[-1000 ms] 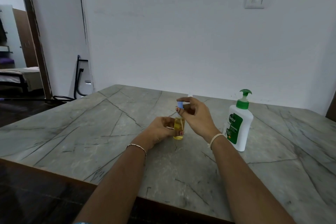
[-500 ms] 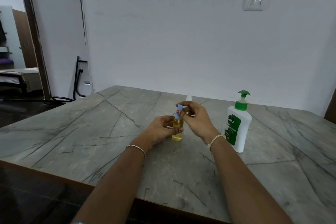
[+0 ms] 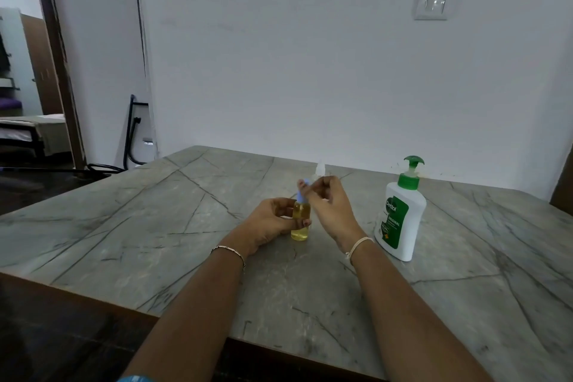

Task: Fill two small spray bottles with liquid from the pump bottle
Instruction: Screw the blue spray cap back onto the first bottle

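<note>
Centre frame | my left hand (image 3: pixel 273 222) grips the filled spray bottle (image 3: pixel 300 222) | right hand (image 3: pixel 330 209) pinches its blue cap (image 3: pixel 302 195) (going on, I reckon) | risk: crooked cap leaks.

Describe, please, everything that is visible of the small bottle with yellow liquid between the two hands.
The small spray bottle is clear, plastic by its look, and nearly full of yellow liquid. It stands upright, its base seemingly on the grey table, left of the pump bottle. The left hand grips its body with curled fingers. The right hand pinches the light blue spray top at its neck; whether the top is fully seated cannot be told.
</note>
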`<state>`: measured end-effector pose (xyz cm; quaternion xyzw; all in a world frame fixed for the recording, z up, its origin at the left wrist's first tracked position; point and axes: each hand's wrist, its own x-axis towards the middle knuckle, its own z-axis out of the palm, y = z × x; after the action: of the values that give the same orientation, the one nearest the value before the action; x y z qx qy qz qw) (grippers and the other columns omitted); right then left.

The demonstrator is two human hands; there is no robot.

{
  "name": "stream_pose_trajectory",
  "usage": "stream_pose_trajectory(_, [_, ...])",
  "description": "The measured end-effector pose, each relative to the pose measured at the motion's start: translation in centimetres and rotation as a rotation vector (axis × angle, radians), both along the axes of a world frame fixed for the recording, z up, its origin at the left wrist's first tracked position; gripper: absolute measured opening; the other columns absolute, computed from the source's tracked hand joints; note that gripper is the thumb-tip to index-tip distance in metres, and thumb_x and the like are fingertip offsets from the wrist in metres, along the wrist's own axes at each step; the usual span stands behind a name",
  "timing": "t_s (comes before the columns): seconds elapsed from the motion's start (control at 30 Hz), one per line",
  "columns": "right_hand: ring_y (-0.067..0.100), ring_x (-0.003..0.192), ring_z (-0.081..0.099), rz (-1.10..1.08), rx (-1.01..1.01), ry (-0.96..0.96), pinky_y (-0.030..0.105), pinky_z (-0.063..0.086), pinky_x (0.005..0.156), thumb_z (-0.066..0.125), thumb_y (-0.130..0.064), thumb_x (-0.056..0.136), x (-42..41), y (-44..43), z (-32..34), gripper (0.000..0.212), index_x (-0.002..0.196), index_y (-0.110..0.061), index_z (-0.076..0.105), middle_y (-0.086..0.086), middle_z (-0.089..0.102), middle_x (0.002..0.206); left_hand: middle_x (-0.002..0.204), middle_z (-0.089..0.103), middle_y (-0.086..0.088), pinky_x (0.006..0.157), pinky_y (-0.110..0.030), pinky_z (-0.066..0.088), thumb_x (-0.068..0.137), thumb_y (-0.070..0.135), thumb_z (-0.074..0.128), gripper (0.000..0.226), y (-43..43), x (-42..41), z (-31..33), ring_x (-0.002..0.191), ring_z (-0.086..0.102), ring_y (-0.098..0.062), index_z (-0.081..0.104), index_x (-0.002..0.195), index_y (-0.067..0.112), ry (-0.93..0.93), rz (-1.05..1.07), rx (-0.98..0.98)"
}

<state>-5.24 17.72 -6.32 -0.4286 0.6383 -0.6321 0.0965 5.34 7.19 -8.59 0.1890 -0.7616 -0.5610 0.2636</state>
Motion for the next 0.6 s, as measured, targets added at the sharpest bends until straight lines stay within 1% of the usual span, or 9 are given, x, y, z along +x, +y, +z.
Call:
stream_pose_trajectory(0.07, [0.015, 0.104, 0.062, 0.08, -0.065, -0.189, 0.028, 0.044, 0.084, 0.049, -0.037, 0.099, 0.09, 0.41, 0.55, 0.024, 0.105, -0.015, 0.057, 0.005, 0.068, 0.108, 0.112, 0.069, -0.009, 0.099, -0.039, 0.05, 0.067, 0.027, 0.086, 0.064, -0.16, -0.09, 0.01, 0.107, 0.065, -0.025, 0.062, 0.123, 0.009, -0.019, -0.002, -0.011])
stream_pose_trajectory(0.13, [0.012, 0.1, 0.062, 0.035, -0.096, -0.222, 0.027, 0.042, 0.082, 0.039, -0.03, 0.104, -0.01, 0.56, 0.85, 0.028, 0.109, -0.013, 0.061, 0.006, 0.07, 0.104, 0.112, 0.07, -0.006, 0.097, -0.037, 0.051, 0.066, 0.03, 0.086, 0.066, -0.36, -0.23, -0.04, 0.106, 0.065, -0.022, 0.061, 0.124, 0.01, -0.035, -0.014, -0.03])
stream_pose_trajectory(0.23, [0.015, 0.086, 0.063, -0.088, -0.175, -0.225, 0.029, 0.044, 0.079, 0.044, -0.024, 0.103, -0.53, 0.57, 0.78, 0.022, 0.104, -0.012, 0.063, 0.006, 0.068, 0.08, 0.109, 0.07, -0.008, 0.083, -0.021, 0.055, 0.075, 0.016, 0.08, 0.052, -0.17, -0.29, 0.03, 0.098, 0.067, -0.016, 0.061, 0.123, 0.007, -0.018, -0.012, -0.051])
stream_pose_trajectory(0.27, [0.015, 0.081, 0.062, -0.1, -0.196, -0.233, 0.029, 0.044, 0.079, 0.047, -0.021, 0.102, -0.71, 0.56, 0.78, 0.018, 0.104, -0.012, 0.062, 0.004, 0.066, 0.076, 0.109, 0.07, -0.009, 0.082, -0.02, 0.055, 0.076, 0.015, 0.079, 0.052, -0.18, -0.31, -0.02, 0.098, 0.067, -0.017, 0.061, 0.123, 0.006, -0.011, -0.011, -0.054])
stream_pose_trajectory(0.33, [0.012, 0.083, 0.061, -0.053, -0.201, -0.235, 0.025, 0.044, 0.078, 0.05, -0.013, 0.099, -0.68, 0.55, 0.82, 0.013, 0.103, -0.012, 0.062, 0.002, 0.068, 0.084, 0.11, 0.07, -0.009, 0.088, -0.026, 0.054, 0.075, 0.017, 0.08, 0.054, -0.26, -0.31, -0.07, 0.102, 0.067, -0.02, 0.061, 0.124, 0.005, -0.012, -0.006, -0.051])
stream_pose_trajectory(0.43, [0.013, 0.102, 0.061, 0.086, -0.105, -0.215, 0.017, 0.043, 0.076, 0.05, -0.007, 0.096, -0.23, 0.37, 0.86, 0.02, 0.105, -0.014, 0.066, 0.004, 0.07, 0.108, 0.113, 0.069, -0.006, 0.097, -0.037, 0.051, 0.073, 0.023, 0.082, 0.06, -0.46, -0.34, -0.19, 0.106, 0.065, -0.022, 0.06, 0.126, 0.008, -0.032, -0.002, -0.05])
stream_pose_trajectory(0.47, [0.013, 0.104, 0.062, 0.115, -0.075, -0.202, 0.017, 0.044, 0.078, 0.049, -0.005, 0.096, -0.05, 0.33, 0.91, 0.023, 0.104, -0.015, 0.068, 0.003, 0.071, 0.109, 0.114, 0.069, -0.006, 0.098, -0.038, 0.051, 0.073, 0.024, 0.082, 0.06, -0.49, -0.33, -0.23, 0.107, 0.065, -0.022, 0.06, 0.126, 0.008, -0.031, -0.002, -0.048])
stream_pose_trajectory(0.53, [0.01, 0.097, 0.065, 0.126, -0.055, -0.194, 0.019, 0.049, 0.084, 0.044, -0.001, 0.095, 0.16, 0.37, 0.9, 0.029, 0.102, -0.015, 0.068, 0.001, 0.073, 0.101, 0.113, 0.069, -0.006, 0.097, -0.038, 0.051, 0.073, 0.025, 0.082, 0.059, -0.54, -0.32, -0.29, 0.106, 0.065, -0.022, 0.061, 0.125, 0.009, -0.023, -0.005, -0.05])
stream_pose_trajectory(0.6, [0.009, 0.091, 0.066, 0.052, -0.082, -0.194, 0.019, 0.05, 0.079, 0.043, 0.001, 0.093, -0.02, 0.47, 0.89, 0.031, 0.105, -0.013, 0.069, 0.002, 0.071, 0.098, 0.113, 0.069, -0.006, 0.097, -0.038, 0.051, 0.072, 0.025, 0.082, 0.059, -0.66, -0.32, -0.26, 0.106, 0.065, -0.021, 0.061, 0.125, 0.01, -0.033, -0.005, -0.048])
